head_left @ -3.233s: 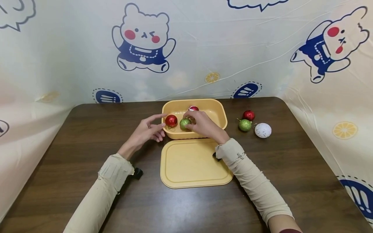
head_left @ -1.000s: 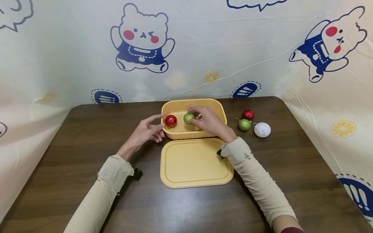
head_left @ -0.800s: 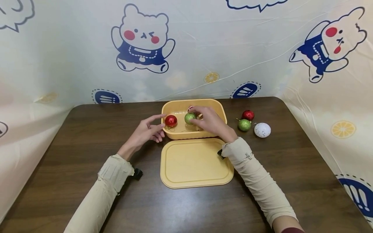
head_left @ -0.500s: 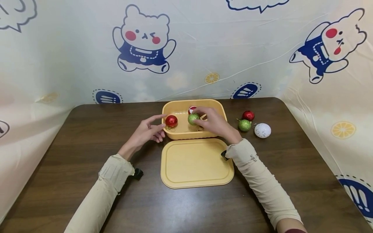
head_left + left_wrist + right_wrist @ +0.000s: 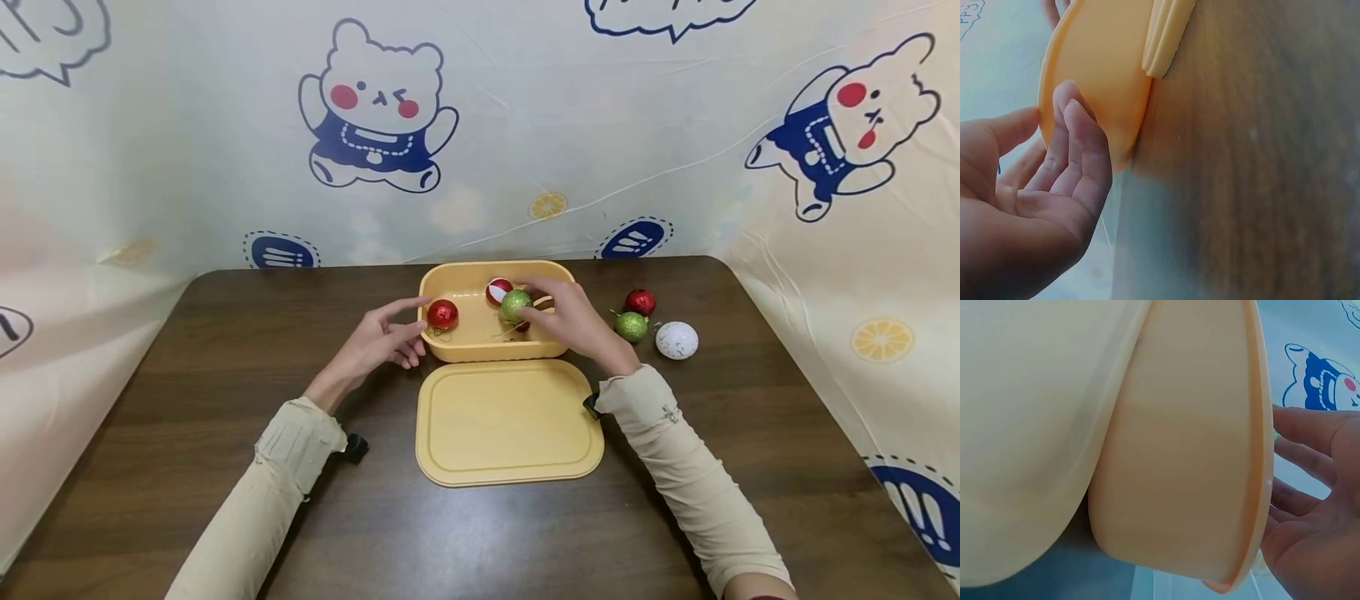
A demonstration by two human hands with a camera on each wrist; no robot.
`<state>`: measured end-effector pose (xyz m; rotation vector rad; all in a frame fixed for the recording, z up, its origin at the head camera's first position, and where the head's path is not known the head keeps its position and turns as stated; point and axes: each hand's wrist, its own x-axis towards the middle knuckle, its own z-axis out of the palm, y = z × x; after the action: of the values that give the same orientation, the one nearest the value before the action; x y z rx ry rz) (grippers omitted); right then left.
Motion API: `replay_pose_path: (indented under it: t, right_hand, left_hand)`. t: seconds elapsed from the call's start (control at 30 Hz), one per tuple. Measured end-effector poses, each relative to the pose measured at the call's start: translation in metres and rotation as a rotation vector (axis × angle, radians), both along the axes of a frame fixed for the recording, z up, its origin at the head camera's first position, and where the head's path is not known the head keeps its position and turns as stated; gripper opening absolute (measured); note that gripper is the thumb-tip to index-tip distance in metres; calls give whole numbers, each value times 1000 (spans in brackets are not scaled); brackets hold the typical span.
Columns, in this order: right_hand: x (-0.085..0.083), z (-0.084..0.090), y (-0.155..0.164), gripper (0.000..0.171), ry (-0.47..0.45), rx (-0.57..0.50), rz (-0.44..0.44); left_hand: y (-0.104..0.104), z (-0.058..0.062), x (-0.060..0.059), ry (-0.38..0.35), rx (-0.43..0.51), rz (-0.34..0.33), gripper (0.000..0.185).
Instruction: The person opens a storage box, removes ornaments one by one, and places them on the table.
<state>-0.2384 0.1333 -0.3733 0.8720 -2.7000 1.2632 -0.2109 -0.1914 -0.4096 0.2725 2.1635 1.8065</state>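
- Where the room closes in on three sides, a pale printed sheet (image 5: 525, 125) with cartoon bears, rabbits, lemon slices and blue badges hangs as a backdrop.
- Below it lies one dark wood-grain surface (image 5: 225, 350) with rounded far corners.
- One flat yellow lid (image 5: 508, 421) lies on the surface, just in front of the tub.
- One yellow tub (image 5: 480, 333) stands open at the middle of the far side.
- Two arms in beige sleeves reach in from the near edge.
- At the tub's left wall, the left hand (image 5: 378, 342) has its forefinger stretched along the rim and its other fingers loosely bent against the wall, gripping nothing.
- Over the tub's right half, the right hand (image 5: 570, 321) pinches a green glitter bauble (image 5: 515, 304) in its fingertips, above the tub's inside.
- Baubles count six in all: two green, two red, one red-and-white, one white.
- Inside the tub sit a red bauble (image 5: 442, 314) at the left end and a red-and-white bauble (image 5: 497, 291) by the far wall, touching the held one.
- Right of the tub, close together on the surface, lie a second red bauble (image 5: 640, 302), a second green bauble (image 5: 632, 326) and a white speckled bauble (image 5: 677, 340).
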Motion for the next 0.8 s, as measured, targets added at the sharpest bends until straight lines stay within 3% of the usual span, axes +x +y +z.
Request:
replay_pose_path:
  t: [0.2, 0.47, 0.8]
  right_hand:
    - [4, 1, 5, 41, 12, 2, 16]
    - [11, 2, 21, 36, 58, -8, -30]
    - [15, 5, 33, 34, 34, -26, -69]
  left_hand:
    - [0, -1, 0, -5, 9, -5, 53]
    - [-1, 2, -1, 4, 6, -13, 53]
    - [-1, -1, 0, -2, 3, 0, 53]
